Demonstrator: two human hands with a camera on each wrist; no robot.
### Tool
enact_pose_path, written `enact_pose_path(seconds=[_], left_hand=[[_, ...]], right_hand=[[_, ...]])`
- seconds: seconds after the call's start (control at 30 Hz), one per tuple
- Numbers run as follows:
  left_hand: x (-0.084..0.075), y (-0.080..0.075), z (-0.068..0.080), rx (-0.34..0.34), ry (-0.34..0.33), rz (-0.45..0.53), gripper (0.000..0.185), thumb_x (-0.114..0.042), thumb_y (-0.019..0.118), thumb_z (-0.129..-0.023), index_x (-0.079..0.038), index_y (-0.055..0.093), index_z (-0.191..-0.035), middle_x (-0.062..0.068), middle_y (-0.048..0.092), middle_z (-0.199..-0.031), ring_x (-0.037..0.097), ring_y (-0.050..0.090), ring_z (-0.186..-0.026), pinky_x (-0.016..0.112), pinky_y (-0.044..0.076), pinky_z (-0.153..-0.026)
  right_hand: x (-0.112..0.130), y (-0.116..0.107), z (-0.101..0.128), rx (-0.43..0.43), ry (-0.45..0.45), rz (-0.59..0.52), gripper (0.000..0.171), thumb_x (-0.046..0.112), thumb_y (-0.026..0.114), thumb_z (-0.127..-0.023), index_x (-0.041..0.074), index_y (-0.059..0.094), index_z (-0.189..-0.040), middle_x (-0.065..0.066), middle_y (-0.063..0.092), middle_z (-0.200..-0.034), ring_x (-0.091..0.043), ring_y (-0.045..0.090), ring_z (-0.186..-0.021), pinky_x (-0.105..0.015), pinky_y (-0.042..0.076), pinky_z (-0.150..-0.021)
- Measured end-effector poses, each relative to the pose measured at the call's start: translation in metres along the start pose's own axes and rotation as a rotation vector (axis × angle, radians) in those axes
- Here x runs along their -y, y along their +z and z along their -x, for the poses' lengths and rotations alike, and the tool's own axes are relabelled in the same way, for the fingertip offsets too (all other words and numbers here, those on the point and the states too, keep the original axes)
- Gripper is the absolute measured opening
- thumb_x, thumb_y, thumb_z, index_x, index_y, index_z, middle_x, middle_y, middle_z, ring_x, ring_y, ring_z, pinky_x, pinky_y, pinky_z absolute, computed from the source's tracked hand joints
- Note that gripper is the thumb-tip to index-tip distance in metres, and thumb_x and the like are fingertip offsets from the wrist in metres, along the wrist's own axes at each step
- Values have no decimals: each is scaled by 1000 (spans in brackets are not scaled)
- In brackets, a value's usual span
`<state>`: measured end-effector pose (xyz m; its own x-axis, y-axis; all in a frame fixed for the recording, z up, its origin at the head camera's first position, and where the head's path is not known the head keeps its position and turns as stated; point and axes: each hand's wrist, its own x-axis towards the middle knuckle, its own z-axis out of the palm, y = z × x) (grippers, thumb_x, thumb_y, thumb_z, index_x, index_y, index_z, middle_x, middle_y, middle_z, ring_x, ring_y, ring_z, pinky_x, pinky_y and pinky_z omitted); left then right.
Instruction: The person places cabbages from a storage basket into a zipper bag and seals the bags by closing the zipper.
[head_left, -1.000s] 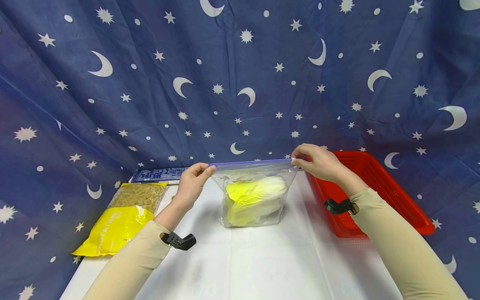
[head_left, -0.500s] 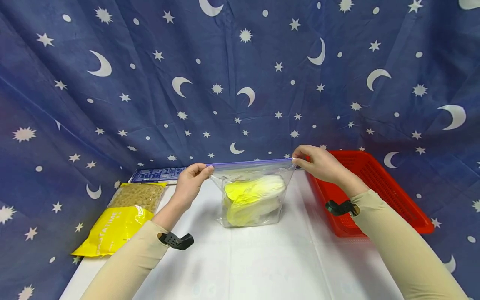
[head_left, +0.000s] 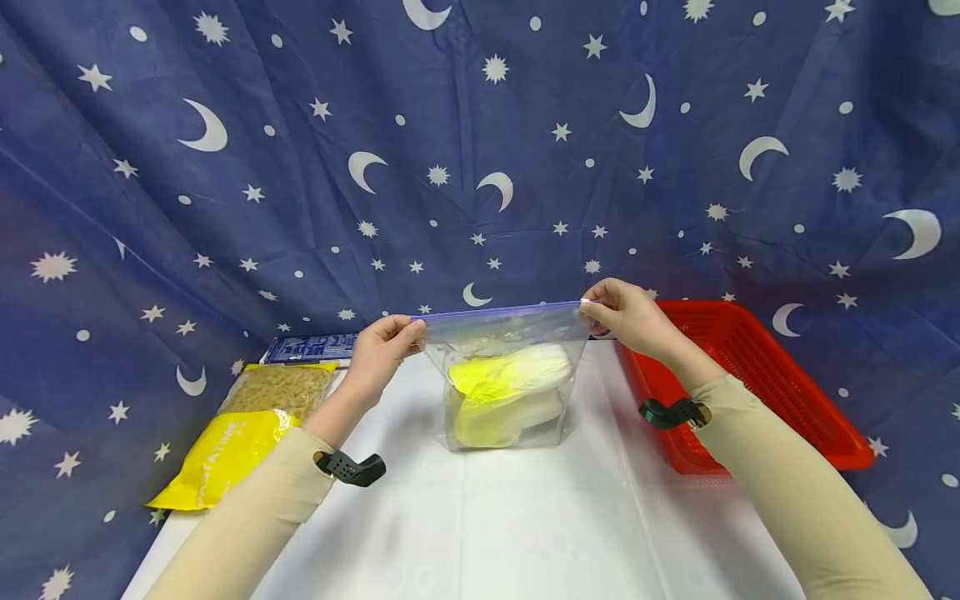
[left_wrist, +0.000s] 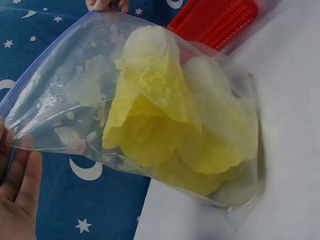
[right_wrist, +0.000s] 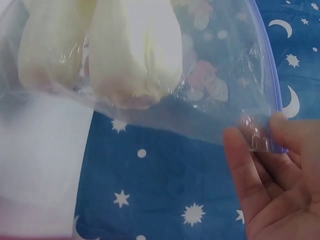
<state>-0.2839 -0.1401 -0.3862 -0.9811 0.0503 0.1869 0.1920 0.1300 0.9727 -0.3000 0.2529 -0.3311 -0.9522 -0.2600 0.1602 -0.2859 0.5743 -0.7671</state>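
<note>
A clear zip bag [head_left: 504, 379] with a purple seal strip [head_left: 501, 312] stands on the white table [head_left: 487, 525], holding a yellow-white cabbage [head_left: 510, 392]. My left hand [head_left: 381, 350] pinches the bag's top left corner and my right hand [head_left: 626, 317] pinches the top right corner, stretching the strip between them. The left wrist view shows the cabbage [left_wrist: 175, 130] through the bag [left_wrist: 60, 110], with my left hand [left_wrist: 17, 195] at the bag's edge. In the right wrist view my right hand's fingers [right_wrist: 250, 155] hold the strip's end [right_wrist: 272, 125].
A red plastic basket [head_left: 750, 383] sits right of the bag. At the left lie a yellow-and-clear packet of grain [head_left: 247, 433] and, behind it, a blue flat box [head_left: 315, 348]. A blue star-and-moon cloth [head_left: 480, 150] hangs behind and round the table.
Both hands have lifted the bag's top edge a little, the right corner higher than the left. The bag stands taller and its strip now slants slightly.
</note>
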Motion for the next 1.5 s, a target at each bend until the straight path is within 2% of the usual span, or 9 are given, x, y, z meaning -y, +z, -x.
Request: enact_pose_path(seconds=[0.1, 0.27, 0.5, 0.6, 0.7, 0.87, 1.0, 1.27, 1.5], left_hand=[[-4, 0, -6, 1, -27, -17, 37, -36, 67, -101, -4, 70, -119, 11, 70, -110, 19, 71, -98, 27, 60, -86], [-11, 2, -18, -1, -38, -15, 36, -31, 66, -102, -2, 70, -123, 14, 70, -114, 21, 71, -99, 29, 61, -88], [-18, 1, -40, -35, 14, 54, 34, -26, 64, -103, 0, 69, -125, 15, 68, -118, 22, 68, -109, 27, 58, -93], [-16, -2, -48, -60, 53, 87, 35, -23, 62, -104, 0, 67, -130, 16, 66, -124, 24, 65, -117, 26, 55, -98], [-6, -6, -49, -68, 45, 68, 38, -22, 61, -105, 0, 64, -135, 17, 64, -131, 26, 63, -123, 27, 53, -102], [10, -17, -32, -29, -31, -82, 41, -30, 61, -105, -4, 65, -136, 13, 64, -133, 25, 62, -123, 31, 52, -104], [14, -25, -16, 40, -13, -172, 38, -31, 62, -104, -5, 68, -131, 14, 68, -126, 27, 65, -119, 33, 55, -101], [19, -41, 16, 260, 21, -328, 31, -31, 64, -103, -11, 73, -124, 10, 71, -120, 26, 66, -111, 47, 55, -99], [32, -45, 48, 443, 22, -365, 22, -24, 67, -102, -11, 76, -117, 8, 73, -114, 21, 67, -107, 36, 57, -93]], right_hand=[[-1, -1, -4, -22, 13, -37, 25, 21, 65, -103, -1, 60, -115, -18, 71, -101, -29, 71, -93, -47, 60, -91], [-3, -2, -12, -58, 34, -53, 28, 24, 64, -103, 0, 61, -117, -17, 72, -105, -29, 72, -97, -42, 59, -94], [-3, 5, -30, -158, 26, -55, 26, 25, 63, -104, 5, 60, -120, -14, 69, -116, -28, 67, -108, -47, 52, -105], [-5, 14, -35, -211, 0, -17, 26, 29, 63, -104, 8, 61, -120, -11, 67, -119, -27, 62, -108, -47, 53, -101], [-10, 26, -35, -209, -10, -11, 26, 29, 64, -103, 10, 62, -120, -10, 66, -119, -27, 60, -106, -46, 55, -98], [-20, 37, -20, -139, -13, -16, 27, 30, 66, -102, 10, 63, -119, -9, 67, -119, -26, 63, -108, -46, 55, -100], [-21, 36, -1, -97, -34, 1, 25, 29, 67, -101, 11, 64, -117, -9, 66, -119, -27, 65, -107, -47, 57, -98], [-23, 32, 38, 50, -49, 61, 16, 24, 69, -99, 16, 65, -113, -5, 66, -114, -25, 64, -105, -43, 60, -92], [-32, 47, 69, 163, -45, 99, 10, 21, 72, -96, 20, 67, -105, 3, 69, -107, -21, 65, -103, -40, 60, -92]])
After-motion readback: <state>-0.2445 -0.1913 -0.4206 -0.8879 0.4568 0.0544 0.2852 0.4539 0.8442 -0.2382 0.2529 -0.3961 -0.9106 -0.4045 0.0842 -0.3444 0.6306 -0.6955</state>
